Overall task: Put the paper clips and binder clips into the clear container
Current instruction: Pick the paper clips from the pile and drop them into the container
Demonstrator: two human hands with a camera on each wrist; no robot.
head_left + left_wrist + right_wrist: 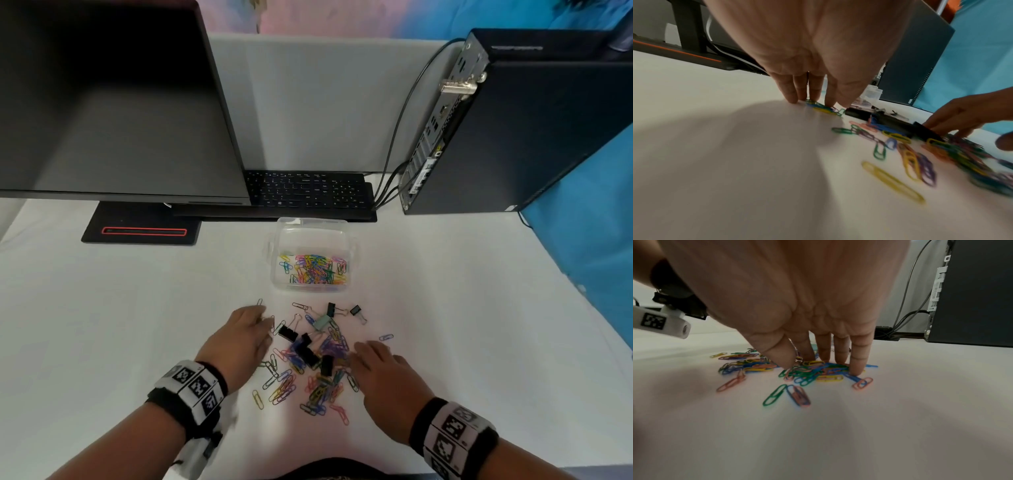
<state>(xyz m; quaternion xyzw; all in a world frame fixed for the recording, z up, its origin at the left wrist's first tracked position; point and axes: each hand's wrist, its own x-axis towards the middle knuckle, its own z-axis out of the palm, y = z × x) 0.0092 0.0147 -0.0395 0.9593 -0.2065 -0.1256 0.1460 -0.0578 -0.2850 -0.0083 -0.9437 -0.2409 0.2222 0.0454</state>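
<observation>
A clear container (311, 236) with several coloured paper clips inside stands on the white table, just before the keyboard. In front of it lies a loose pile of coloured paper clips (308, 380) mixed with black binder clips (310, 354) and one pale green binder clip (322, 322). My left hand (245, 337) lies at the pile's left edge, its straight fingertips (813, 99) pressing on a few clips (822, 108). My right hand (380, 366) is at the pile's right edge, with straight fingers (859, 356) pressing down on clips (818, 369).
A black monitor (109, 102) with its base (140, 226) stands at the back left, a black keyboard (308, 192) behind the container, a computer tower (513, 120) with cables at the back right. A single blue clip (386, 337) lies right of the pile.
</observation>
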